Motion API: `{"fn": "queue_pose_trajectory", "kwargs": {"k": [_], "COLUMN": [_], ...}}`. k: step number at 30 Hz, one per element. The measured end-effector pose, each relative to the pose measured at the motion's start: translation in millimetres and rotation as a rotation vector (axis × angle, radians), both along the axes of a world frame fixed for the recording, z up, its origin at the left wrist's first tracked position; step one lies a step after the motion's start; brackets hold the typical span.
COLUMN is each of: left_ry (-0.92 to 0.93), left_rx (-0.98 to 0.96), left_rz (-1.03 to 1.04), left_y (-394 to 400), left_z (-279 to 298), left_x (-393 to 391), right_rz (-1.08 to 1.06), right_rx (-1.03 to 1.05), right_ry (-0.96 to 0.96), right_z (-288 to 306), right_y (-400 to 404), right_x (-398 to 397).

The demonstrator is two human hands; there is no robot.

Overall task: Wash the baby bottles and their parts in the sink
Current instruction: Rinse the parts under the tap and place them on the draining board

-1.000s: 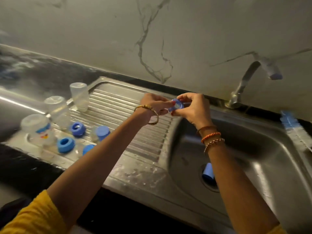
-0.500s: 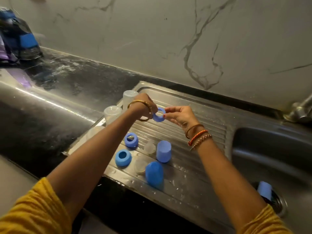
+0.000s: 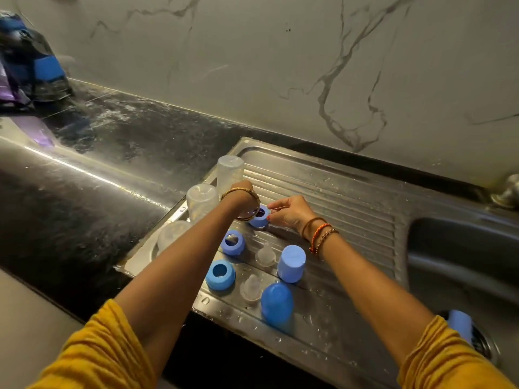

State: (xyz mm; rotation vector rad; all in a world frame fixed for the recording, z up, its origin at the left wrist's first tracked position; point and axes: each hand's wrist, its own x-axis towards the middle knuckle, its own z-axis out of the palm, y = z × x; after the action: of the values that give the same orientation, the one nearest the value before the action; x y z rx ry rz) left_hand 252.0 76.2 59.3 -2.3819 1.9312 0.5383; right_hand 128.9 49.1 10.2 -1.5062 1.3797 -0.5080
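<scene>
Both hands meet at a blue ring (image 3: pixel 259 217) sitting on the ribbed drainboard (image 3: pixel 337 197). Left hand (image 3: pixel 243 198) comes over the ring from its left, wrist bent down, bangle touching the ring's rim; its fingers are hidden behind the wrist, so I cannot tell whether they pinch the ring or lie loose. Right hand (image 3: pixel 290 213) is at the ring's right side, fingertips touching its edge, thumb and forefinger drawn together above it in a light pinch, other fingers curled.

Going left to right, with the ring as landmark: far left of it, at the back of the dark table (image 3: pixel 84 164), a blurred blue and purple bundle (image 3: pixel 31 68) leans by the wall. Just left of the ring three clear bottles stand upside down in a row on the drainboard's edge: back one (image 3: pixel 229 171), middle one (image 3: pixel 201 200), front one (image 3: pixel 172 234) partly behind the left forearm. In front of the ring lie two more blue rings, the nearer (image 3: pixel 232 242) tilted, the farther (image 3: pixel 220 275) flat. Right of those sit two clear teats (image 3: pixel 265 255) (image 3: pixel 250 289). Further right stand a pale blue cap (image 3: pixel 291 263) and, in front of it, a darker blue cap (image 3: pixel 277 303), both upside down. Far right of the ring is the sink (image 3: pixel 449 262), with another pale blue cap (image 3: pixel 460 325) in its drain, partly hidden by the right sleeve. The tap's base (image 3: pixel 507 193) shows at the frame's edge.
</scene>
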Motion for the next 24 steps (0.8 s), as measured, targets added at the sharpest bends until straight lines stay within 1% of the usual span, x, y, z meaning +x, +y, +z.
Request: {"fn": "queue_pose_trajectory", "kwargs": {"k": [3,5,6,11,14,17,18,24], "left_ry": [0.030,0.026,-0.011,0.020,0.047,0.034,0.053,0.121], "left_rx": [-0.027,-0.017,0.006,0.029,-0.013,-0.062,-0.095,-0.288], "left_rz": [0.018,-0.027,-0.046,0.026,0.049,0.011,0.028,-0.026], "left_y": [3,5,5,3,0,0,0,-5], "left_z": [7,10,11,14,13,17,19,45], "left_x": [0,0,1,5,5,-5,-7,-51], "right_rz": [0.039,0.074,0.087,0.101,0.089,0.041,0.030,-0.115], "right_rx": [-0.019,-0.004,0.001,-0.014,0.008,0.035,0.034,-0.086], "right_ry": [0.023,-0.003,-0.010,0.007,-0.027,-0.114,-0.139,-0.231], "right_z": [-1,-1,-1,-1,1,9,12,29], "right_y": [-3,-3,-3,-1,-2,-2,-3,4], "right_x": [7,12,14,17,12,-1,-4,-54]}}
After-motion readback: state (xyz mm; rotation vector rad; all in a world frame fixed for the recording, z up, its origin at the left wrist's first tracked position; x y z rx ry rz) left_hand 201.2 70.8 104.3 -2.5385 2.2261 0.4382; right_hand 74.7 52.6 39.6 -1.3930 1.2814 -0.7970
